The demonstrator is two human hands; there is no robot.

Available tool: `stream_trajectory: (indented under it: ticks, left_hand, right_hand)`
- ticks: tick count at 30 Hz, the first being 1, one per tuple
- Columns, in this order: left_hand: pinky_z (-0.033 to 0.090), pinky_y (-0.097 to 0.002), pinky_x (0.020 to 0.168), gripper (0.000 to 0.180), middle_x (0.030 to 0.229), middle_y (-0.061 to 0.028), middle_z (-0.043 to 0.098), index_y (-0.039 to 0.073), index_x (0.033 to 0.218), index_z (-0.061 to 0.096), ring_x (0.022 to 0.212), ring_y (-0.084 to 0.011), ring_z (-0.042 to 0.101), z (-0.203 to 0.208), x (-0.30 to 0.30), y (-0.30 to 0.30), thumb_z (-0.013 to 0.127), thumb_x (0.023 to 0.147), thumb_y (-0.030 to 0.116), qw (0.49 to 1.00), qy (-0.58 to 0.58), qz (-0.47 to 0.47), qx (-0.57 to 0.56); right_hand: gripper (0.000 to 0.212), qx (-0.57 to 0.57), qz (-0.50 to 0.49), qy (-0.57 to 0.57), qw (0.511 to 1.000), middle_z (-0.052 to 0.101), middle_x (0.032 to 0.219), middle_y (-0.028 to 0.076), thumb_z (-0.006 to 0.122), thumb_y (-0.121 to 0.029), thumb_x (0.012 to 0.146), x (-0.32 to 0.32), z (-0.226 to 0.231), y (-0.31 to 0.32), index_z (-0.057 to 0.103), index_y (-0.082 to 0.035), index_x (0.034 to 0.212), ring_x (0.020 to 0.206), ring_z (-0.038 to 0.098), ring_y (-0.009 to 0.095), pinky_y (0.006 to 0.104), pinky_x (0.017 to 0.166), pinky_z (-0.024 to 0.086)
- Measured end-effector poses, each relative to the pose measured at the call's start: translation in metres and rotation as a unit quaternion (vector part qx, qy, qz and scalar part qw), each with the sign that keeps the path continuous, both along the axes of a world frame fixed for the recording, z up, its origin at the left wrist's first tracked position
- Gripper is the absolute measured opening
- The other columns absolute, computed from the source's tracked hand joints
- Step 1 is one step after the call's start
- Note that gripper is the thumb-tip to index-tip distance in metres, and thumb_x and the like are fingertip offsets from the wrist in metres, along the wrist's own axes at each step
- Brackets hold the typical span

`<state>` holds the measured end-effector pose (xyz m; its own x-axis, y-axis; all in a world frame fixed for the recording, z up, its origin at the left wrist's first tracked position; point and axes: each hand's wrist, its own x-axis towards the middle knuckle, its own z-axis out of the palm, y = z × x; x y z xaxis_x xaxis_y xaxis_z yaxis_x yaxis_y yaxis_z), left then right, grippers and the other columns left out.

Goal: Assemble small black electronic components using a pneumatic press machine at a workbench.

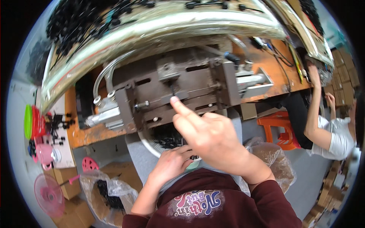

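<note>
My right hand (213, 138) reaches over the metal fixture (152, 89) with its index finger stretched out and the other fingers partly bent. That fingertip touches the dark block at the fixture's middle, at the lower end of a thin black part (173, 90). The thin part points toward a grey metal block (168, 71). Close to my body, my left hand (173, 161) is curled beside a round white basket (151, 149) of black pieces. Between its thumb and fingers shows a small black part (194, 157), partly hidden by my right hand.
Pneumatic cylinders (108, 117) with clear hoses flank the fixture on a wooden bench (85, 136). Above runs a plastic-wrapped shelf edge (163, 27) loaded with black parts. Plastic-lined boxes stand below. At right, a person (330, 135) works beside an orange stool (275, 127).
</note>
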<state>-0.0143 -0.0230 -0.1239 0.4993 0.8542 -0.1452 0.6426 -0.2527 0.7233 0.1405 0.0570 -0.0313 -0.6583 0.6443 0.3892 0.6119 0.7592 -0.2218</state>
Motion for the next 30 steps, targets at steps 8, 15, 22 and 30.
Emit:
stream_trajectory:
  ticks: [8,15,22,30]
  left_hand:
    - [0.055,-0.0388,0.077,0.042,0.114,-0.0114,0.062,0.006,0.114,0.064,0.097,-0.0309,0.065,-0.05,-0.001,-0.011,0.075,0.077,0.022,0.982,-0.008,0.098,0.164]
    - [0.054,-0.0364,0.087,0.049,0.12,-0.0082,0.065,0.011,0.129,0.057,0.104,-0.0264,0.065,-0.048,0.003,-0.024,0.069,0.085,0.029,0.993,-0.009,0.044,0.109]
    - [0.054,-0.0359,0.077,0.041,0.11,-0.0058,0.065,0.006,0.119,0.061,0.093,-0.0229,0.064,-0.056,0.011,-0.041,0.069,0.082,0.021,0.993,-0.031,0.013,0.109]
    - [0.054,-0.0346,0.076,0.031,0.104,-0.0052,0.068,0.005,0.113,0.065,0.089,-0.022,0.064,-0.061,0.006,-0.04,0.067,0.085,0.019,0.989,-0.035,0.033,0.138]
  right_hand:
    - [0.023,-0.277,0.099,0.329,0.897,0.07,0.097,0.017,0.07,-0.003,0.083,0.032,0.04,-0.016,0.066,0.007,0.103,0.084,0.07,0.024,0.0293,0.073,0.055]
    - [0.028,-0.475,0.409,0.491,0.605,0.069,0.105,0.014,0.065,-0.016,0.087,0.068,0.064,-0.04,0.067,0.004,0.106,0.094,0.067,0.025,0.0358,0.081,0.051]
    - [0.038,-0.511,0.536,0.539,0.402,0.068,0.112,0.012,0.059,-0.03,0.091,0.053,0.046,-0.048,0.068,0.002,0.11,0.103,0.064,0.025,0.0423,0.088,0.046]
    - [0.05,-0.495,0.578,0.561,0.325,0.067,0.121,0.01,0.052,-0.045,0.096,0.04,0.047,-0.045,0.07,-0.001,0.114,0.115,0.061,0.026,0.0497,0.097,0.042]
